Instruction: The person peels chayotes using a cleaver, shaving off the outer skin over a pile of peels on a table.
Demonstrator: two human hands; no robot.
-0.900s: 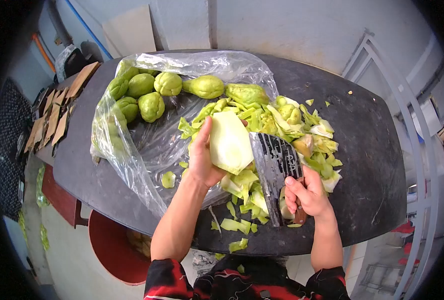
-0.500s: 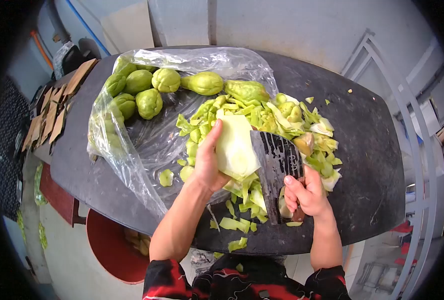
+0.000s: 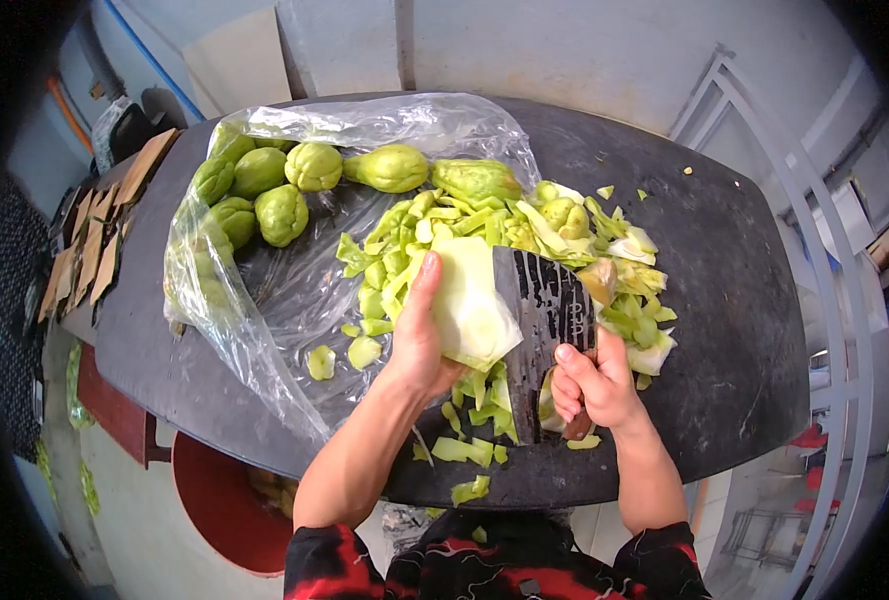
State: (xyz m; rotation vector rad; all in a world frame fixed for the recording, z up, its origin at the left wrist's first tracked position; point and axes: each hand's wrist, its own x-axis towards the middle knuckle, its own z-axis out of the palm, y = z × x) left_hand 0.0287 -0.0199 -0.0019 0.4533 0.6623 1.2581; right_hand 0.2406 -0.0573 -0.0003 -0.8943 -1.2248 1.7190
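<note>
My left hand [image 3: 422, 335] is closed around a peeled, pale green chayote [image 3: 470, 300], held above the table. In my right hand [image 3: 597, 385] is a wide, dark-bladed cleaver [image 3: 547, 325], gripped by its brown handle. The blade stands beside the chayote's right side, close to or touching it; I cannot tell which. Under and behind both lies a heap of green peelings [image 3: 510, 225], with more scraps [image 3: 465, 450] near the table's front edge. Whole unpeeled chayotes [image 3: 283, 215] sit in a clear plastic bag [image 3: 300, 270] to the left.
The dark table [image 3: 725, 300] has rounded edges. Below its front left edge stands a red tub [image 3: 215, 510] with pale pieces inside. Cardboard pieces [image 3: 95, 245] are stacked at the far left, and a grey metal railing [image 3: 815, 210] runs along the right.
The view has shifted slightly, so the table's contents appear a little further left. Both hands keep their holds, with the chayote and cleaver in nearly the same position to each other.
</note>
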